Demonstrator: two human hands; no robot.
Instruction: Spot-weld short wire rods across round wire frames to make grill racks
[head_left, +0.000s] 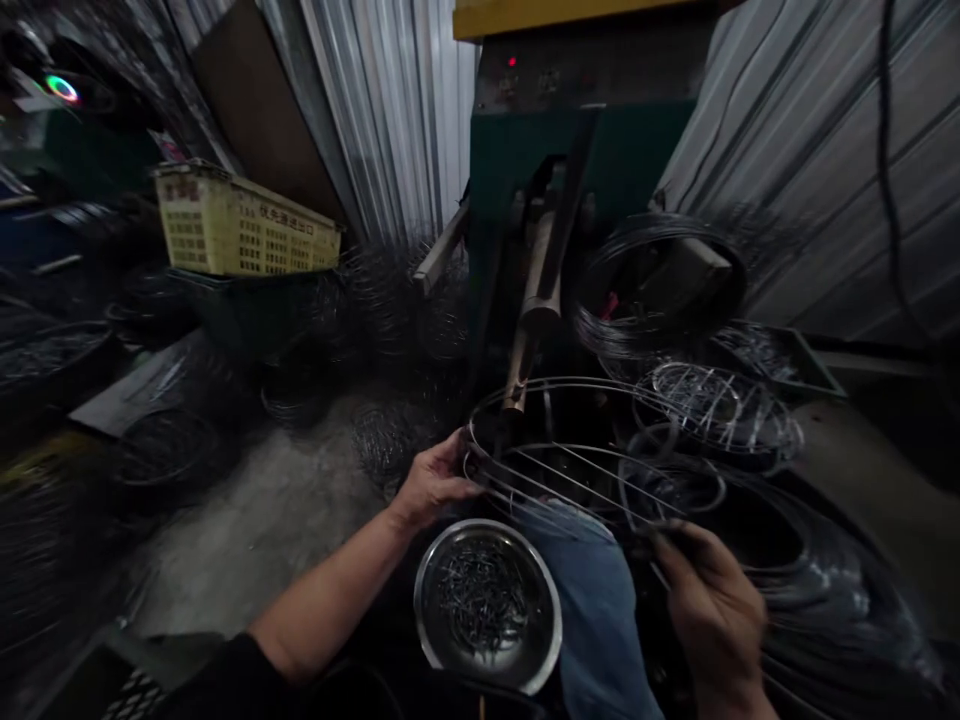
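Grey wire rack (574, 480) right of centre in the frame, gripped at its left end by the left hand (433, 485) and at its lower right by the right hand (709, 592), sloping down rightward along its long axis, with the rod (541, 272) nearer the left hand.

Right hand (712, 595) is blurring, fingertips merging into dark end of wire frame (571, 478); bottom edge is cropping its forearm. Left hand (431, 488): fingertips are disappearing into shadow at frame's opposite end. Small metal pieces (484, 600) inside steel bowl (541, 605) are looking too tiny to tell apart; dark shape (439, 692) is hiding part of bowl's lower rim. Denim trouser leg (600, 610) is running off bottom edge. Upper edge is cropping green machine (630, 150); panel markings (550, 78) are blurring beyond reading.
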